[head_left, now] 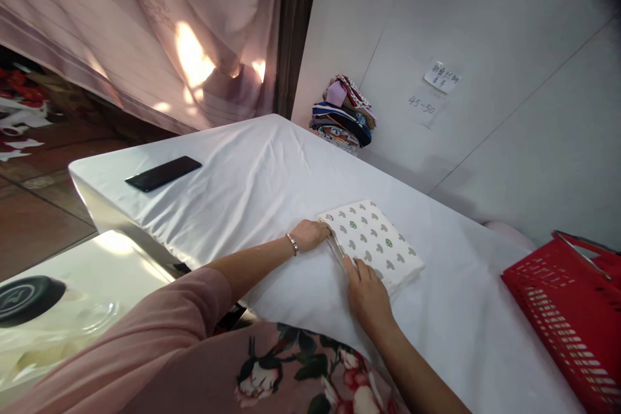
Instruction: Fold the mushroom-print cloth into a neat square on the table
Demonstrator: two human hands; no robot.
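A folded white cloth [371, 239] printed with grey shapes and a few green motifs lies flat on the white-covered table. My left hand [310, 235], with a bracelet at the wrist, is closed on the left corner of the cloth; its fingertips are partly hidden at the fold. Along the near edge, my right hand [367, 291] rests on the cloth, its fingers stretched out and slightly apart. The thumb of the right hand is hard to make out.
A black phone [163, 173] lies on the white table cover [262, 174]. Folded clothes [342, 115] are stacked by the wall at the back corner. A red plastic basket [567, 310] is at the right. A white surface with a round black object [29, 301] stands at lower left.
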